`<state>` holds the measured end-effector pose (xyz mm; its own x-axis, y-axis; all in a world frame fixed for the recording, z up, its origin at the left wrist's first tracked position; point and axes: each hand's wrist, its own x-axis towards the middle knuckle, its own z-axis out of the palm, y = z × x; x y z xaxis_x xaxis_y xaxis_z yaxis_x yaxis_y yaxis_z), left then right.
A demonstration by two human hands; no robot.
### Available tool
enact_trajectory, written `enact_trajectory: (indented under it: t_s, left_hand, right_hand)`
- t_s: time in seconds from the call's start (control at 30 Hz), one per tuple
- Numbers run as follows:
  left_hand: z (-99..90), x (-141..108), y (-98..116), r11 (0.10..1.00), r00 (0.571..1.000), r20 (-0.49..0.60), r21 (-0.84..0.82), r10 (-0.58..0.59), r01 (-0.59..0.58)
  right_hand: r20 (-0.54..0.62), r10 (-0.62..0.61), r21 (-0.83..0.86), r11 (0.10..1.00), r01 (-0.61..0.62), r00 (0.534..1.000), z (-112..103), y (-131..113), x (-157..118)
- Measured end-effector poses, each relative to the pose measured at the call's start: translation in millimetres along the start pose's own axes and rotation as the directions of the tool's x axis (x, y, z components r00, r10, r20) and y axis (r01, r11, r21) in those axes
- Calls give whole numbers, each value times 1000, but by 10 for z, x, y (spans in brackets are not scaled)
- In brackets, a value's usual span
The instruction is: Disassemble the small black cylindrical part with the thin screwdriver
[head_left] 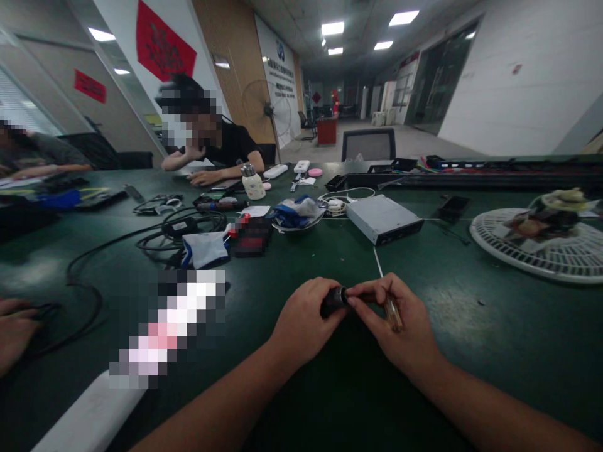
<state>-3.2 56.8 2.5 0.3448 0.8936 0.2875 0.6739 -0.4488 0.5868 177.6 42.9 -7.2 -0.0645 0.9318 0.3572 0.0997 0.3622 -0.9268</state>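
**Close Work, Little Margin**

The person's left hand point(305, 323) is clenched around a short black cylindrical part point(333, 302), holding it just above the table. The right hand point(398, 320) grasps a slim screwdriver with a clear amber handle point(393, 316), and its fingertips point(354, 301) pinch the cylinder's end. I can't tell whether the screwdriver's tip touches the part.

The likeliest trouble looks like a slip. A loosened left grip could drop the cylinder, and forcing the screwdriver could send it into the fingers. Any tiny piece that fell would be hard to spot on the dark surface. A thin white wire point(378, 262) just beyond the hands could also catch a careless movement.

The dark green workbench top point(452, 295) is crowded. A flat silver metal box point(384, 218) sits ahead, with a round white slotted fan guard point(527, 242) to the right. Coiled black cables point(183, 223) and a shallow bowl of blue-and-white fabric point(296, 213) lie nearby. Across the bench, a co-worker's hand point(202, 178) rests on the table, and another person's hand point(14, 333) lies at the far left. Behind them stand a black pedestal fan point(266, 110) and a red wall banner point(164, 41), while a long, brightly lit office stretches away.
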Motion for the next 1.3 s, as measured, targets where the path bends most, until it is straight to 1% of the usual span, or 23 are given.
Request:
enact_trajectory:
  t_s: [0.13,0.2,0.43,0.57,0.7,0.77,0.87,0.93,1.13,1.2,1.3]
  left_hand:
    - [-5,0,6,1000,1000,-25,-9,-8,8]
    - [-7,-1,11,1000,1000,-24,-6,-4,4]
    - [-23,3,2,999,999,-3,22,49,-49]
    - [-27,-4,-15,995,996,-8,21,93,-93]
    - [-16,-7,-33,994,994,-29,26,110,-109]
    - [-8,-3,-44,989,989,-31,16,146,-145]
    - [1,5,-58,973,973,-11,3,229,-229]
    - [3,7,-61,967,967,-6,4,255,-255]
    - [13,-9,-33,976,976,-30,-1,216,-217]
    - [18,-11,-25,985,984,-49,4,173,-173]
    - [17,-10,-24,998,994,-91,13,67,-66]
  right_hand:
    - [-30,22,111,994,-19,999,7,31,5]
    - [-36,30,129,991,-26,999,3,40,7]
    - [33,16,-60,998,-14,999,-30,2,0]
    - [1,33,-90,995,-33,999,-24,-7,5]
    - [16,68,-84,994,-67,998,-15,-12,12]
    - [24,85,-116,990,-82,996,-17,-17,10]
    - [57,100,-179,980,-88,993,-18,-23,4]
    - [83,109,-206,974,-90,991,-15,-25,5]
    - [128,127,-250,964,-92,984,6,-26,24]
    - [133,112,-232,970,-79,985,11,-35,22]
    - [142,90,-183,981,-64,986,1,-51,7]
